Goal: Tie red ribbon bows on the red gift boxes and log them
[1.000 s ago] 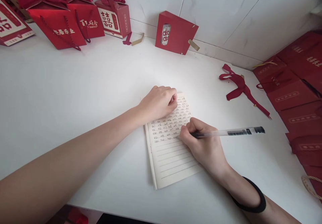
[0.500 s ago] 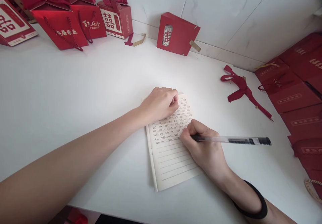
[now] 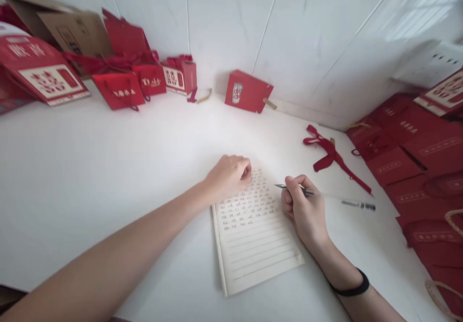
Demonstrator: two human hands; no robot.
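Observation:
A lined notebook (image 3: 260, 252) lies on the white table, its upper rows filled with handwritten numbers and its lower lines blank. Across the notebook's upper left rests my left hand (image 3: 229, 175), fingers curled into a loose fist, with nothing visible in it. My right hand (image 3: 307, 211) grips a clear-barrelled pen (image 3: 333, 199) with a dark end. The pen's tip points left, lifted off the page near the notebook's right edge. A black band (image 3: 352, 286) circles my right wrist.
Dark red ribbon (image 3: 331, 153) lies to the right of the notebook. A red box (image 3: 248, 91) leans at the white wall. Red gift bags (image 3: 117, 90) and a cardboard box (image 3: 75, 35) stand at the back left. Stacked red boxes (image 3: 401, 167) line the right side.
My right hand has lifted the pen from the written row and shifted away from the page's middle toward its right edge. The view has tilted up, showing more wall. My left hand stays on the notebook.

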